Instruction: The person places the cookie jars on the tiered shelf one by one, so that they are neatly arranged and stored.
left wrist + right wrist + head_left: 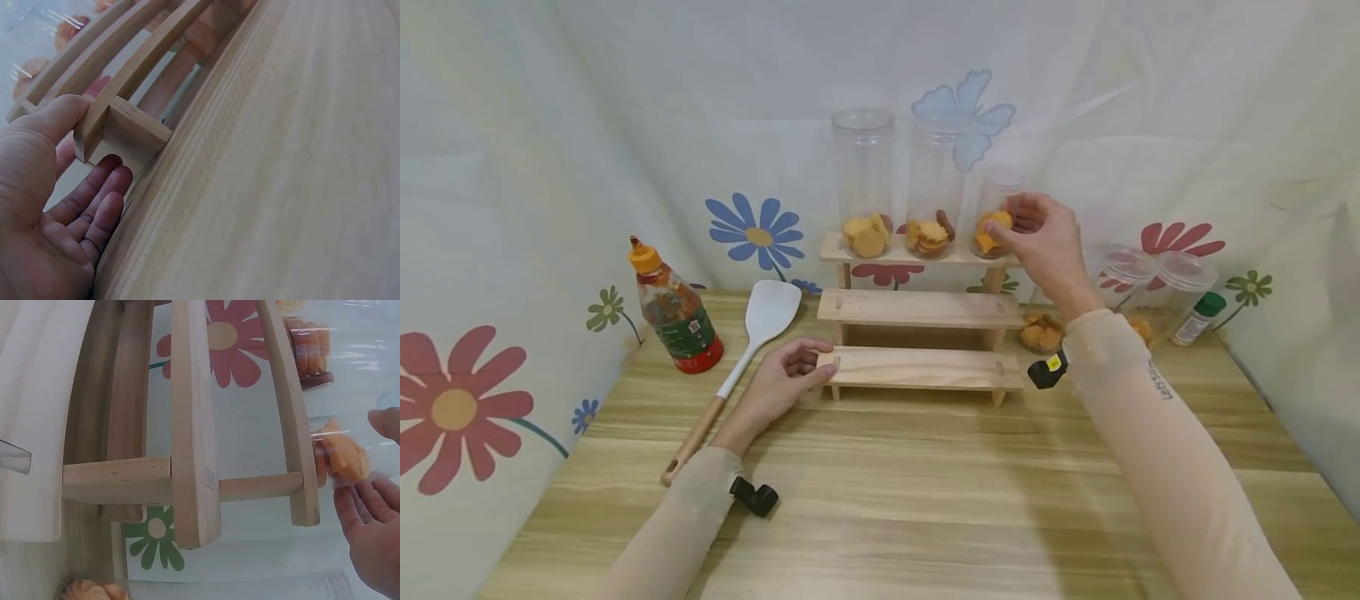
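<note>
While a sauce bottle [685,312] is seen at far left, with a white spatula [771,308] laid beside it on the table [880,500], the lowest step of the wooden rack [921,308] is pinched at its left end by the left hand [782,379]. Two tall jars [863,183] of biscuits are supported upright on the top step. At that step's right end, the short jar [992,229] is held between thumb and fingers of the right hand [1048,242]. Farther right, a green-capped bottle [1198,319] is shown beside clear jars [1172,287].

Partly legible "Less…" lettering [1162,382] on right sleeve [1180,454]
</note>
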Demonstrator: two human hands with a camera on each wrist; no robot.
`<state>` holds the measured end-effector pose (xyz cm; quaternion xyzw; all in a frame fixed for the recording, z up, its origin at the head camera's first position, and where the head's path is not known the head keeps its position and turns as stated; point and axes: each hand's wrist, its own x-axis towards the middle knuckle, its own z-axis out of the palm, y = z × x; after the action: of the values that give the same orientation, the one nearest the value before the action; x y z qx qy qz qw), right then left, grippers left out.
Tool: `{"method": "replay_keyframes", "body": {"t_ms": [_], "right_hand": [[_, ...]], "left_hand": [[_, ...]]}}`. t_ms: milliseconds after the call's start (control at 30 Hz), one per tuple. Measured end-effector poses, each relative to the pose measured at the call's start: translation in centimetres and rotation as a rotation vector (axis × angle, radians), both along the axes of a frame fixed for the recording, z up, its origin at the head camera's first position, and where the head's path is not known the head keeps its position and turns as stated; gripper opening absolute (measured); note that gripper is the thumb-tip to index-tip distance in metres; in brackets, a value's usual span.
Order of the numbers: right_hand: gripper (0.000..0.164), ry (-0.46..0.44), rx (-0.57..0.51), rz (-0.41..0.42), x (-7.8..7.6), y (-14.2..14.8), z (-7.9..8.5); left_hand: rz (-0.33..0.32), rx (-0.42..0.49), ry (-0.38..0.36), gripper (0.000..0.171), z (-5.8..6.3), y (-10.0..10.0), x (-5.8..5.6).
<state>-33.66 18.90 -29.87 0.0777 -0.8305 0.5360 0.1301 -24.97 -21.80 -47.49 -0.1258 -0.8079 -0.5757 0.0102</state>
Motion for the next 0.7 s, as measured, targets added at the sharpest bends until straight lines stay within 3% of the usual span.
{"method": "replay_keyframes", "body": {"t_ms": [267,467,700], "right_hand": [[0.073,-0.034,-0.023,0.009,0.4,0.4,-0.3],[0.081,0.037,-0.040,0.001,1.4,1.2,-0.2],[0.078,0.108,-0.080,-0.004,2.7,2.9,0.1]], "left_hand": [[-0.005,0.009,0.004,0.034,0.0,0.0,0.1],[0.004,0.006,0.002,0.034,-0.1,0.0,0.0],[0.007,-0.011,-0.014,0.035,-0.2,0.0,-0.1]]}}
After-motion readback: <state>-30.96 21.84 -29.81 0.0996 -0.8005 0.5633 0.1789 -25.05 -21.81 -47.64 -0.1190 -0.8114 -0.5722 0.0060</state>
